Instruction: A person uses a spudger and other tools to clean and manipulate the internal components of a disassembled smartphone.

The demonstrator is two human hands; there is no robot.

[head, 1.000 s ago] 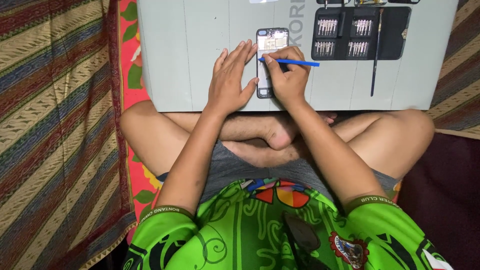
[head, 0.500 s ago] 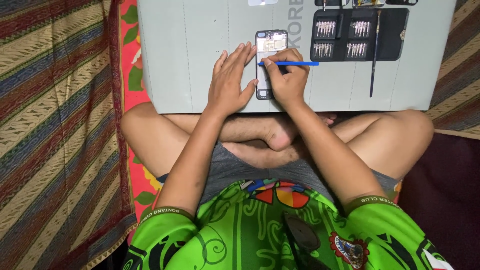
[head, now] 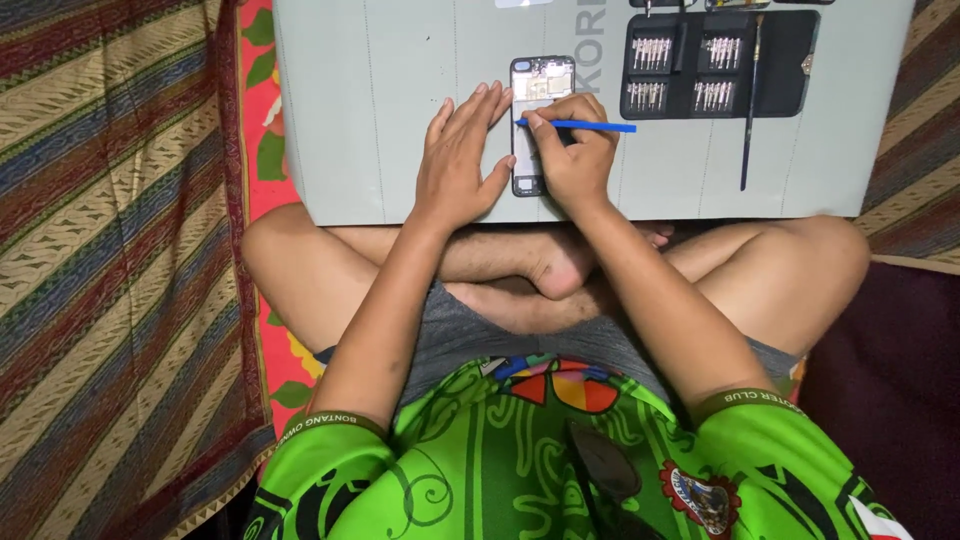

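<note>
An opened smartphone (head: pixel 541 82) with its back cover off lies on a pale grey work mat (head: pixel 360 110). My left hand (head: pixel 462 160) rests flat on the mat, fingers spread, its fingertips against the phone's left edge. My right hand (head: pixel 572 150) lies over the phone's lower half and grips a thin blue pry tool (head: pixel 590 126), whose tip sits at the phone's left side. The lower part of the phone is hidden under my right hand.
A black case of screwdriver bits (head: pixel 715 62) lies open to the right of the phone, with a slim dark tool (head: pixel 748 120) across it. My crossed bare legs (head: pixel 540 270) sit below the mat. A striped cloth (head: pixel 110 260) covers the floor at left.
Both hands stay on the phone in nearly the same pose; the blue tool has barely shifted.
</note>
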